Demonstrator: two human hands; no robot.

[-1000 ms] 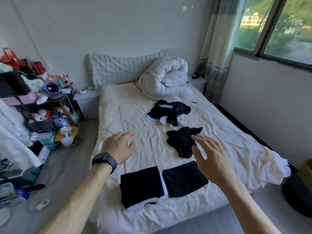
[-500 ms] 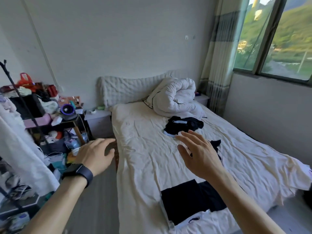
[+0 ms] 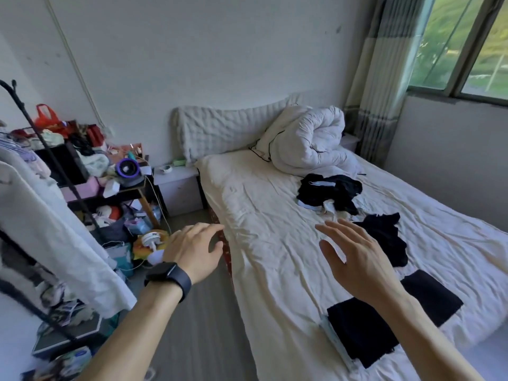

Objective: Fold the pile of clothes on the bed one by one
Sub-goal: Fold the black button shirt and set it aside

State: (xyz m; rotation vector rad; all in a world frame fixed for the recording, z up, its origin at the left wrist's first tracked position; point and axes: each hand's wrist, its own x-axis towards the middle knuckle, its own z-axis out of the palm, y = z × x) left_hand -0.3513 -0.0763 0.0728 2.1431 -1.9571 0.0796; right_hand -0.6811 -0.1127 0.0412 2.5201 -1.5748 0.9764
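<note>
Bed (image 3: 275,215): cream sheet, creased, fills the middle and right of the view.
Duvet (image 3: 310,141): white, bundled at the head end, right side.
White garment (image 3: 55,221): hangs on a black rack at far left.
Shelf (image 3: 121,188): cluttered, against the wall left of the bed.
Nightstand (image 3: 178,188): pale, between shelf and bed.
Folded clothes (image 3: 357,331): two flat black pieces side by side at the near end of the bed; a pale blue edge shows under the left one.
Pile (image 3: 327,191): black with blue trim, unfolded, mid-bed just below the duvet.
Black garment (image 3: 384,240): crumpled, between pile and folded clothes.
Right hand (image 3: 360,265): above the sheet, just left of the black garment, fingers spread, holding nothing.
Left hand (image 3: 192,251): at the bed's left edge, fingers loose, holding nothing.
Watch (image 3: 170,279): dark, on the left wrist.
</note>
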